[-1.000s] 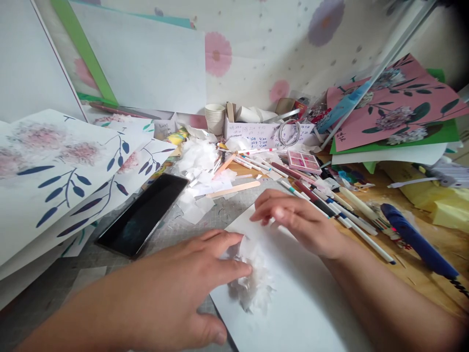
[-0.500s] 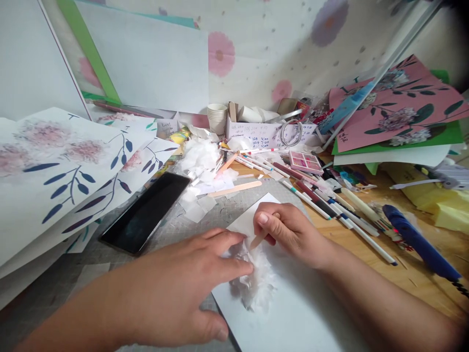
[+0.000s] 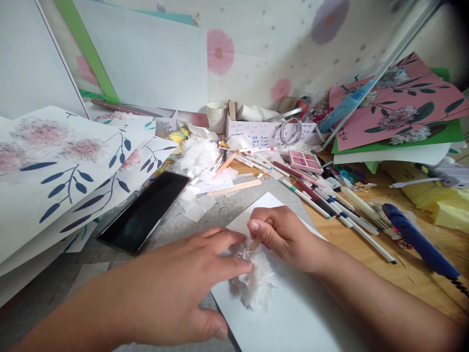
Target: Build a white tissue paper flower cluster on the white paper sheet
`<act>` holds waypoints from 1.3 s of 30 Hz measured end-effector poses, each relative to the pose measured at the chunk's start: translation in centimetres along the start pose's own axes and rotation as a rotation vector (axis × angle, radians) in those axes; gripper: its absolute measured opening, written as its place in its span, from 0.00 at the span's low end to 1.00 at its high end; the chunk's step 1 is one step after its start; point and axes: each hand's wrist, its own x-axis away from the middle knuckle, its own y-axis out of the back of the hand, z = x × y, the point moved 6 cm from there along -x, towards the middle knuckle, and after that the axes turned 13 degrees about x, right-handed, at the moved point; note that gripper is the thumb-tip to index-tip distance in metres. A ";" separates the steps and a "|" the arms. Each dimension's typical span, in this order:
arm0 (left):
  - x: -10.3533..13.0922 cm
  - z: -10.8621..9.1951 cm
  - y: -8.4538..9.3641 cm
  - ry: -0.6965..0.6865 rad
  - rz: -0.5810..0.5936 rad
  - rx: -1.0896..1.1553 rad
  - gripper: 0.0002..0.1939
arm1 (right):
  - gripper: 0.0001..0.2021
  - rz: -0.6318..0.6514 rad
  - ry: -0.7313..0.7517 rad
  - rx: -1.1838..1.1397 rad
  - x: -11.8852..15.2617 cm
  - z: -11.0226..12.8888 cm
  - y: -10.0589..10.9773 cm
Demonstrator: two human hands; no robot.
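A ruffled white tissue flower (image 3: 258, 286) lies on a white sheet of paper (image 3: 286, 318) at the lower middle. My left hand (image 3: 183, 283) is spread, its fingers apart, with fingertips touching the flower's left and upper edge. Wrapped round a thin wooden stick (image 3: 255, 243), my right hand (image 3: 287, 237) sits above the flower. The stick points down, its lower tip at the flower's top edge. Under the paper is a grey cutting mat (image 3: 161, 261).
A black phone (image 3: 146, 210) lies on the left beside painted flower sheets (image 3: 84, 181). White tissue scraps (image 3: 198, 156), markers (image 3: 315, 198) and paper cups (image 3: 216, 117) stand or lie behind. A blue-handled tool (image 3: 419, 239) rests at right, below pink flower artwork (image 3: 388, 112).
My right hand has moved slightly left and down with the stick, which now shows less between hand and flower. My left hand is nearly unmoved.
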 end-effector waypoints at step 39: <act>-0.9 0.4 0.2 -0.061 0.025 -0.110 0.29 | 0.23 -0.110 -0.252 -0.533 -1.1 -3.5 -1.5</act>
